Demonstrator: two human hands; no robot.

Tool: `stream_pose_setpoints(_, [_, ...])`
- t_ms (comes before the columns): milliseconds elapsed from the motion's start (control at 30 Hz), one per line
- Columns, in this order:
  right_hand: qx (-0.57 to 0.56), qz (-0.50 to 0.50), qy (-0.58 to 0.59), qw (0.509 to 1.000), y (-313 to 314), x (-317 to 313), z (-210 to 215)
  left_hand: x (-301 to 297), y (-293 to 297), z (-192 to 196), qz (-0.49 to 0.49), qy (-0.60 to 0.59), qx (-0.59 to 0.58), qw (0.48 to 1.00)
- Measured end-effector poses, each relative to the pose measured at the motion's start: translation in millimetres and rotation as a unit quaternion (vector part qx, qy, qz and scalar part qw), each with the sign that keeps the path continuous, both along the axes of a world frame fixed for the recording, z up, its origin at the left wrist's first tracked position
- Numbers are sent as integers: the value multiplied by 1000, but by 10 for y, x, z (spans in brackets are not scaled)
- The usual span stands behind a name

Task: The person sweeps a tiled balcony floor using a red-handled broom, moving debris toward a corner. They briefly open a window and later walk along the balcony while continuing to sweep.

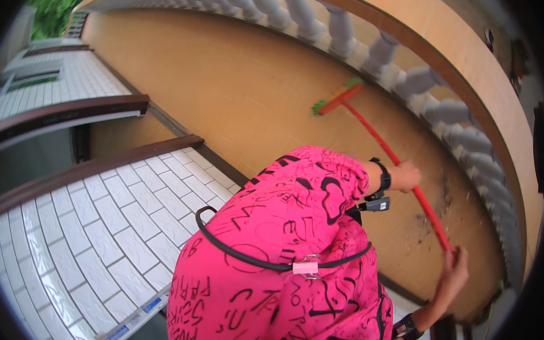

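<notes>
A broom with a long red handle (371,131) slants across the view. Its red-orange head (341,98) with green bristles rests on the tan floor near the balustrade. Partway down the handle, my left hand (406,175) is wrapped around it, with a black band at the wrist. My right hand (455,270) grips the handle's lower end in the picture; another black band circles that wrist. Scattered dark dirt and small bits of debris (437,207) lie on the floor beside the handle, by the foot of the balusters.
A curved balustrade with grey balusters (342,34) and a tan top rail (457,55) bounds the right side. White brick-patterned wall (115,221) with dark brown trim stands at left, broken by a doorway (37,151). The tan floor (217,62) runs far between them.
</notes>
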State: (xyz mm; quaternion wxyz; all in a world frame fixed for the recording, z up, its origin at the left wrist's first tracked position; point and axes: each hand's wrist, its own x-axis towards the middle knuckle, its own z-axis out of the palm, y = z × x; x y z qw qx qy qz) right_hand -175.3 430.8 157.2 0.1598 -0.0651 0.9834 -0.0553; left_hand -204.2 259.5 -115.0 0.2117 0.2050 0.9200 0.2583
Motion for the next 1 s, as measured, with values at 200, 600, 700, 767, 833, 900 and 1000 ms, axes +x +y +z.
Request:
stream_pose_setpoints(200, [219, 302, -177, 911, 13, -338, -1467, 276, 89, -319, 117, -26, -170, 978])
stream_pose_setpoints(600, [173, 375, -172, 894, -1504, 844, -2242, 3487, -2941, -875, 665, -58, 185, 721])
stream_pose_setpoints(700, [181, 449, -165, 860, -3020, 1308, -2532, 4883, -3938, -891, 755, -139, 111, 632])
stream_pose_setpoints(767, [126, 478, -171, 853, -3920, 1290, -3007, 5291, -4305, -891, 779, -168, 194, 572])
stream_pose_setpoints(833, [123, 479, -196, 846, -4234, 1199, -3516, 5487, -4211, -851, 780, -162, 169, 580])
stream_pose_setpoints(900, [156, 478, -193, 843, -4084, 883, -3868, 5531, -4008, -845, 818, -211, 242, 478])
stream_pose_setpoints(1000, [225, 408, -261, 845, -3379, 235, -3744, 5652, -4011, -899, 838, -206, 221, 454])
